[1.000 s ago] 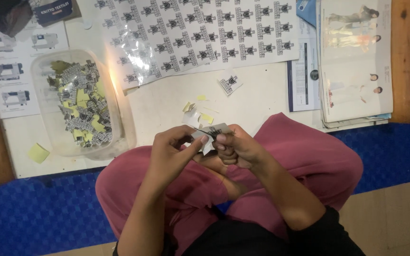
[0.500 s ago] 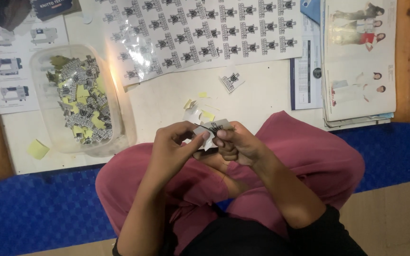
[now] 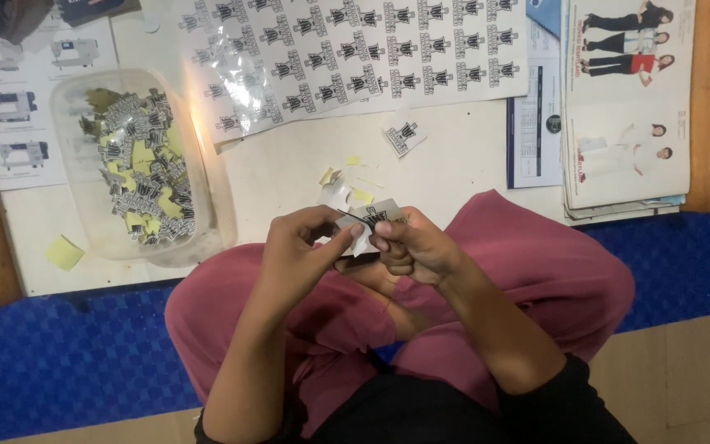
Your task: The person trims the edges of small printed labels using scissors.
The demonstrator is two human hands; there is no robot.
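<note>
Two hands: both meet over the lap, above the pink trousers (image 3: 536, 271), at the near edge of the bench (image 3: 289, 173).
Left hand (image 3: 297, 251): its grip is narrow, thumb and fingertips pinched on the left edge of the small sticker (image 3: 369, 220).
Right hand (image 3: 412, 247): its grip is closed on the same sticker from the right, fingers curled under it and thumb on top.
Small sticker: a pale cut piece with a black printed design, held between both hands just above the knees (whether its backing is partly peeled I cannot tell).
Sticker sheet (image 3: 355, 57): a large glossy sheet with rows of the same black design, lying flat at the far side of the bench, well apart from the hands.
Loose sticker (image 3: 404, 136): one cut piece lying alone on the bench just below the sheet.
Paper scraps (image 3: 340, 181): small yellow and white bits on the bench just beyond the hands.
Plastic tub (image 3: 199, 238): a clear container to the left of the hands, filled with cut stickers and yellow backing pieces.
Yellow scrap (image 3: 65, 252): lies on the bench left of the tub.
Catalogue (image 3: 626, 99): an open stack of printed pages with clothed figures, at the right end of the bench.
Floor mat (image 3: 59, 362): blue, under the legs.
</note>
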